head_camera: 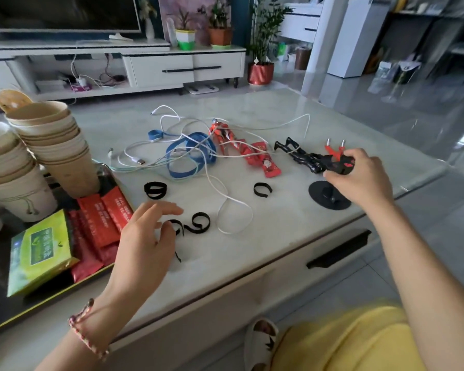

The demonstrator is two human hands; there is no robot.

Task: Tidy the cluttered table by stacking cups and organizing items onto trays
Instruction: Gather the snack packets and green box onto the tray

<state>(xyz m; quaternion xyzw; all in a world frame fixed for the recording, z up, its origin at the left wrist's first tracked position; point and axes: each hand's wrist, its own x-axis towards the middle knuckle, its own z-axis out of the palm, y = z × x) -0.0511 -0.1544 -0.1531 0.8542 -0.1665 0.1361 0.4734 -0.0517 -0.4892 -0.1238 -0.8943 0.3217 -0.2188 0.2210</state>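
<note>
Sorting loose items: right hand (359, 178) grips the black-and-red toy (314, 160) at the table (265, 245) right side, apparently clear of its disc base (318, 192); left hand (145, 236) hovers slack and empty over straps (198, 223); next, carry toy to tray (38, 303).

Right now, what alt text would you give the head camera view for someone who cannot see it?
A person's right hand grips a black-and-red jointed plastic toy at a pale table, while the left hand hovers open over black strap loops. Tangled white cables lie mid-table; stacked beige paper cups stand on a dark tray at left.
</note>
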